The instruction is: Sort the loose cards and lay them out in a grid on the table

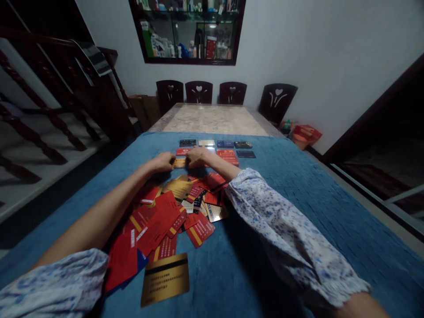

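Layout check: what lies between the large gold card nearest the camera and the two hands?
A loose heap of mostly red cards on the blue cloth, shown in the head view.

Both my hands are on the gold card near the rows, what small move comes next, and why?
Probably press the gold card flat and square it in line with the red card just beyond it. The left hand and right hand both meet on it, and the cards beyond lie in neat rows.
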A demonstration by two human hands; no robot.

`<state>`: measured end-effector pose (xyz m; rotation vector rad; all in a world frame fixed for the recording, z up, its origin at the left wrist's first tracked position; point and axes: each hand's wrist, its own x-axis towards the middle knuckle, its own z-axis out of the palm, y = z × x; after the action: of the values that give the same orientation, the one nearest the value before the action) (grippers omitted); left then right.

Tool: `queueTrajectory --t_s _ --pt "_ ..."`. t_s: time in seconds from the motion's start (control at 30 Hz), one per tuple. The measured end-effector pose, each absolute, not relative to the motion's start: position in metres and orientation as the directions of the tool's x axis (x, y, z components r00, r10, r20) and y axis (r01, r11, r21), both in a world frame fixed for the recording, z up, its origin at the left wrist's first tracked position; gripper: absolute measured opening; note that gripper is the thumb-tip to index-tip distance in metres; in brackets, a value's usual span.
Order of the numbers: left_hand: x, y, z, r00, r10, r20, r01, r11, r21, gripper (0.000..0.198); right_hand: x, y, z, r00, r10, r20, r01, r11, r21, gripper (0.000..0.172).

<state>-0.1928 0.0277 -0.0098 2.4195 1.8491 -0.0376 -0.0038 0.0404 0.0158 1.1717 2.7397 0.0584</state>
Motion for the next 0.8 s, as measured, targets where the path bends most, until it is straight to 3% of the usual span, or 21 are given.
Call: queueTrajectory --t_s 0.47,0.8 --pt "-0.183 0.021 -0.011 0.195 0.977 -0.083 0.98 -0.19 0.065 0.024 -0.006 0.039 0.02 -0.651 0.737 -0.182 0.744 0.667 0.042 0.04" --pt "-0.177 0.013 -0.012 0.105 0.994 -0.032 0.994 -0.106 -0.006 0.034 0.006 0.047 0.009 -0.712 0.697 -0.085 0.685 0.716 0.134 0.044"
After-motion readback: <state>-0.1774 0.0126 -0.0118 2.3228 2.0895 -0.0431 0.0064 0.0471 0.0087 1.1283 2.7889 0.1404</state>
